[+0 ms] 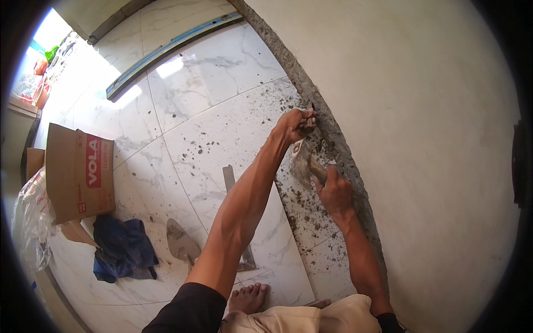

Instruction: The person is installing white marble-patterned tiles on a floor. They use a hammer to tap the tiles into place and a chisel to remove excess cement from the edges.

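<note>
My left hand (300, 123) is closed at the foot of the wall, its fingers around a thin dark tool whose tip shows beside the rough edge; most of it is hidden in my grip. Just below, my right hand (336, 194) grips the handle of a hammer (301, 164). The blocky, dusty hammer head lies a little below my left hand, apart from it. Along the wall runs a rough strip of broken mortar (336, 150). Crumbs of mortar (311, 219) are scattered over the tiles beneath both hands.
A trowel (181, 242) and a metal square (229, 175) lie on the marbled tiles left of my left arm. Farther left are a dark blue cloth (123, 250), a cardboard box (78, 194) and clear plastic (32, 213). A long blue straightedge (172, 48) lies at the back; the wall (438, 166) rises on the right.
</note>
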`<state>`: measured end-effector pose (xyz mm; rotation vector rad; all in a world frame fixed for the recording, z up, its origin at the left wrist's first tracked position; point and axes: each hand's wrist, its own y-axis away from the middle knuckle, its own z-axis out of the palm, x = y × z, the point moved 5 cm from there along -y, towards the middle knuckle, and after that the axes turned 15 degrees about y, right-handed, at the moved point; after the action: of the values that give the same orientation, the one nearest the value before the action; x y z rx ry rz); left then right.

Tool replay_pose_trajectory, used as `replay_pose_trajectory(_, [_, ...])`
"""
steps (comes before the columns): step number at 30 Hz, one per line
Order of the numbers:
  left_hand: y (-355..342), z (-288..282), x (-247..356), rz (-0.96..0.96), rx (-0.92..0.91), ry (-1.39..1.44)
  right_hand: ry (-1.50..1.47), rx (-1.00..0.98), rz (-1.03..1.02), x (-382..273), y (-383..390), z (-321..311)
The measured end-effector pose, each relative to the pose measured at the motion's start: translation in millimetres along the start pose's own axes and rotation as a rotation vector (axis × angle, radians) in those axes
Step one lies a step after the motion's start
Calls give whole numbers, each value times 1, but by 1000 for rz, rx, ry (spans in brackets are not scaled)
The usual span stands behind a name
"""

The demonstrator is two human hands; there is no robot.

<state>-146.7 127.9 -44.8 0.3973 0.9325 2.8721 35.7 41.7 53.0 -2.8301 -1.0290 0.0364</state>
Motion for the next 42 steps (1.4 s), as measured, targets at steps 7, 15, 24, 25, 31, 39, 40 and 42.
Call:
replay_pose_trajectory(7, [9,1,-2,21,-1,-55,-3,-153,48,1,1,7])
replay_pose_trajectory(15, [8,0,1,-42,-69,5,-39,-124,135,15,7,-5])
replay_pose_trajectory(24, [10,2,1,-21,-34,-66,-23,-53,-36,-1,-1,-13])
replay_pose_trajectory(25, [7,0,1,-54,-42,-22,-48,-13,-88,-6,0,-16])
replay_pose_trajectory(31, [12,9,11,37,-47,-211,-9,-165,84,-1,-14,5])
replay_pose_trajectory(39, [2,13,-2,6,-49,34,-4,-226,117,2,-21,-2])
replay_pose_trajectory(40, [2,9,1,26,-54,-29,7,-255,113,-1,-21,-3])
replay_pose_trajectory(42, [0,0,10,65,-63,-156,-85,-100,58,-11,-4,-13])
